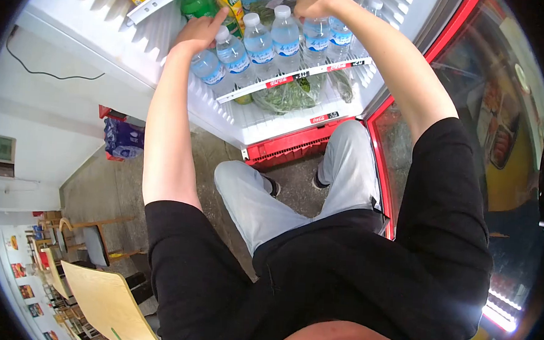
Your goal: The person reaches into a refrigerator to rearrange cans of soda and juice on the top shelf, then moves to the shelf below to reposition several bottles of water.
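Inside an open drinks fridge, a front row of clear water bottles (pixel 259 43) with white caps and blue labels stands on the shelf (pixel 264 85). My left hand (pixel 199 33) is at the left end of this row, its thumb stretched out beside a yellow bottle (pixel 230 3) and a green bottle (pixel 196 4). Its other fingers are partly hidden, and I see nothing held. My right hand (pixel 312 6) reaches in over the row, fingers bent downward near a bag of greens (pixel 265 13). What those fingers hold, if anything, is hidden.
Bagged leafy greens (pixel 290 96) lie on the fridge floor below. The red-edged glass door (pixel 379 169) stands open at the right. My bent knees are close to the fridge base (pixel 292 145). A purple pack (pixel 123 139), chairs (pixel 94 244) and a wooden tabletop (pixel 108 303) are at left.
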Tool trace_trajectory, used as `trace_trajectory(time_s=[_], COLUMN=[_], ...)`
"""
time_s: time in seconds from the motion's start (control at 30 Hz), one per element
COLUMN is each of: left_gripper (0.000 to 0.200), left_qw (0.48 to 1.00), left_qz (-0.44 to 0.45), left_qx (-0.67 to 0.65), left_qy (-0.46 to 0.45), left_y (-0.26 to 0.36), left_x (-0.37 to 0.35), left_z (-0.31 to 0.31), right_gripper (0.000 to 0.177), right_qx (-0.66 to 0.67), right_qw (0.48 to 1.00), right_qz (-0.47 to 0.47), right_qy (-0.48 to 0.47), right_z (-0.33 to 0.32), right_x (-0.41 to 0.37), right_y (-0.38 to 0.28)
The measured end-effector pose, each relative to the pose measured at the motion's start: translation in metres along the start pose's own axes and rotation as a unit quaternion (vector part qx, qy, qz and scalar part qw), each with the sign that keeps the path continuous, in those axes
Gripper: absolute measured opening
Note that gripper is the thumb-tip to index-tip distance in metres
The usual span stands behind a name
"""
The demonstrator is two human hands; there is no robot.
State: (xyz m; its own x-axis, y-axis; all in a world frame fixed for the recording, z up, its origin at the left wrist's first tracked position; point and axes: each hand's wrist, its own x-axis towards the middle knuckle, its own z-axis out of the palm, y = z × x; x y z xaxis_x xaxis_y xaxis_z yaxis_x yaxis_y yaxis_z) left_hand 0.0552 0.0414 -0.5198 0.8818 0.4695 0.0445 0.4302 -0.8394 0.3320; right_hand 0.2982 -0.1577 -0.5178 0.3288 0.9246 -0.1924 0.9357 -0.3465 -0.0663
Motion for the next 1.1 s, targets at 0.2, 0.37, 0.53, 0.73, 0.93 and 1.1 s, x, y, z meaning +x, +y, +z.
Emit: trace_trajectory(time_s=[0.2,0.37,0.53,0.73,0.93,1.1], left_gripper=[0.095,0.097,0.096,0.1,0.102,0.103], left_qw=[1.0,1.0,1.0,1.0,0.999,0.999], left_qz=[-0.021,-0.011,-0.024,-0.015,-0.015,-0.024], left_qx=[0.0,0.007,-0.007,-0.009,-0.028,-0.016], left_qy=[-0.004,0.003,-0.008,-0.01,-0.009,-0.018], left_y=[-0.003,-0.004,0.002,-0.002,-0.009,-0.004], left_x=[0.003,0.002,0.001,0.002,0.01,0.005], left_z=[0.002,0.004,0.003,0.003,0.01,0.005], right_gripper=[0.038,0.037,0.048,0.073,0.083,0.087], right_qx=[-0.026,0.127,0.198,0.106,0.167,0.199], right_qw=[0.996,0.987,0.975,0.984,0.98,0.978], right_qz=[-0.073,-0.084,-0.059,-0.007,0.075,0.065], right_qy=[0.037,0.058,0.078,0.14,0.082,0.019], right_z=[0.023,0.013,-0.007,-0.005,-0.002,-0.01], right_x=[0.027,0.008,-0.008,0.002,-0.016,-0.012], right_y=[0.023,0.021,0.012,0.058,0.057,0.063])
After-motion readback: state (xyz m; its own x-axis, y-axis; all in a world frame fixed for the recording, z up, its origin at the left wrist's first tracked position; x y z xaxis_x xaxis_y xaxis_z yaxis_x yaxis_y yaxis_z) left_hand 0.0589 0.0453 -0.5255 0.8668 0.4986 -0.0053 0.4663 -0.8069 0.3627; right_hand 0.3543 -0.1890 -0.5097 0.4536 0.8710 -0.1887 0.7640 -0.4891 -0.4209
